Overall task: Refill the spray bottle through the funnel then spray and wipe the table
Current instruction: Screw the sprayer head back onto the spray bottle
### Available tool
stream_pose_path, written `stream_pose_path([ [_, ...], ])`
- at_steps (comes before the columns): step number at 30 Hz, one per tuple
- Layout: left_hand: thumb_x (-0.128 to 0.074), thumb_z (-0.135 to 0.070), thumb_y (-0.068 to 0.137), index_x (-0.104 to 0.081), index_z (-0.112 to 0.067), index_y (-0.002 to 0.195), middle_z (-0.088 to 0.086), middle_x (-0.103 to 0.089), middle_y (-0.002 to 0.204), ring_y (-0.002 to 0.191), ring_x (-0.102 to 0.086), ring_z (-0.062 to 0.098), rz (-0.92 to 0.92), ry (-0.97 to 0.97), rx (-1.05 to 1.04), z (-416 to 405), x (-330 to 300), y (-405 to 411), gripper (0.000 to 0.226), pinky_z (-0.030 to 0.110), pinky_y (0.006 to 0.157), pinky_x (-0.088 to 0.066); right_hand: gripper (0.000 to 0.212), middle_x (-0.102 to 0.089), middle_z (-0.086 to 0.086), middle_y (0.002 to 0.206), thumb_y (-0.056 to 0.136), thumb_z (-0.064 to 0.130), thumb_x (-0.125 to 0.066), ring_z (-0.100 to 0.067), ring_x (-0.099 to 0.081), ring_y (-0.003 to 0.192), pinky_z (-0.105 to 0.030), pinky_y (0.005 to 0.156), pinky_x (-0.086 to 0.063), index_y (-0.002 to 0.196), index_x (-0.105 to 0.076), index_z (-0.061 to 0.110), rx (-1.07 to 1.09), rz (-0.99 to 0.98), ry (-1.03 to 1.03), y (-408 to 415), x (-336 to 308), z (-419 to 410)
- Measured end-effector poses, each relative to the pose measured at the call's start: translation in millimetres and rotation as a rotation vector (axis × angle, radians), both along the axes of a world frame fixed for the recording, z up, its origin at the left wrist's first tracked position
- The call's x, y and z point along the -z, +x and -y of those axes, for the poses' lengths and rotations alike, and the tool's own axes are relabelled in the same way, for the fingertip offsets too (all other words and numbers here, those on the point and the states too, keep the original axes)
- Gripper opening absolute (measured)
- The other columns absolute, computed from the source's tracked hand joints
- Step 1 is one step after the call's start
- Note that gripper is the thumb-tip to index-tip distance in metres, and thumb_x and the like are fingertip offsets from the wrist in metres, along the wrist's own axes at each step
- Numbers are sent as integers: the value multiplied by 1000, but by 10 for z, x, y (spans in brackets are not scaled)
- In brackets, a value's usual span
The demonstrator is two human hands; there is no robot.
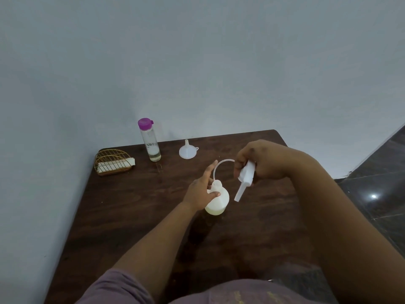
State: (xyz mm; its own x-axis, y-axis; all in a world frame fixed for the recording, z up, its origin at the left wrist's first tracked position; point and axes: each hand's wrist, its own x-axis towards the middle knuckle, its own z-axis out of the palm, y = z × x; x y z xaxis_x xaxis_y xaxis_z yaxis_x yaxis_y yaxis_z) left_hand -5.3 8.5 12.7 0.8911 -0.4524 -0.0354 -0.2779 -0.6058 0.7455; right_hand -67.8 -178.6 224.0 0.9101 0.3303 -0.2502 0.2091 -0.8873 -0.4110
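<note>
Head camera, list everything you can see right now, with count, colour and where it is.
Table: one, dark brown wood, against the wall.
Spray bottle: one, translucent white, open neck, table centre.
Spray head: one, white, lifted off to the right of the spray bottle; its tube curves down to the bottle's neck.
Funnel: one, white, spout up, far part of the table.
Water bottle: one, clear with purple cap, upright, left of the funnel.
Rack: one, gold wire, far left corner, holding white napkins.
Wall: pale grey, behind.
Floor: dark tile, right.
Left hand: steadies the spray bottle, thumb on it.
Right hand: grips the spray head.
</note>
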Motion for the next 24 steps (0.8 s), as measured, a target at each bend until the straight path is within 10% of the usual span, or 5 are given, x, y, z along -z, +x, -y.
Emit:
stream_pose_path([
  [8, -75, -31, 81, -44, -39, 120, -10, -60, 123, 107, -61, 13, -22, -19, -71, 8, 147, -28, 51, 36, 92, -54, 25, -64, 6, 86, 70, 20, -79, -16, -59, 80, -30, 68, -46, 92, -66, 22, 25, 57, 101, 175, 198, -136],
  [14, -73, -32, 84, -30, -36, 144, -5, -48, 143, 124, -53, 17, -106, -1, -63, 70, 102, -31, 73, 40, 101, -48, 33, -66, -1, 96, 76, 13, -76, -19, -61, 89, -32, 78, -49, 108, -66, 15, 120, 102, 290, 224, 496, -182],
  [18, -78, -41, 76, 2, -51, 143, -9, -57, 116, 102, -58, 10, -154, -30, -54, 24, 24, 5, 105, 31, 90, -48, 29, -69, 6, 92, 77, 15, -77, -11, -64, 88, -27, 77, -49, 103, -67, 23, 92, 78, 436, 207, 348, -165],
  [24, -83, -41, 71, -28, -24, 146, -3, -41, 149, 133, -41, 14, -96, -80, 33, 87, -144, 103, 95, 32, 106, -38, 26, -69, 7, 85, 75, 7, -70, -17, -66, 88, -41, 82, -53, 92, -67, 26, -79, 37, 332, 128, -159, -204],
])
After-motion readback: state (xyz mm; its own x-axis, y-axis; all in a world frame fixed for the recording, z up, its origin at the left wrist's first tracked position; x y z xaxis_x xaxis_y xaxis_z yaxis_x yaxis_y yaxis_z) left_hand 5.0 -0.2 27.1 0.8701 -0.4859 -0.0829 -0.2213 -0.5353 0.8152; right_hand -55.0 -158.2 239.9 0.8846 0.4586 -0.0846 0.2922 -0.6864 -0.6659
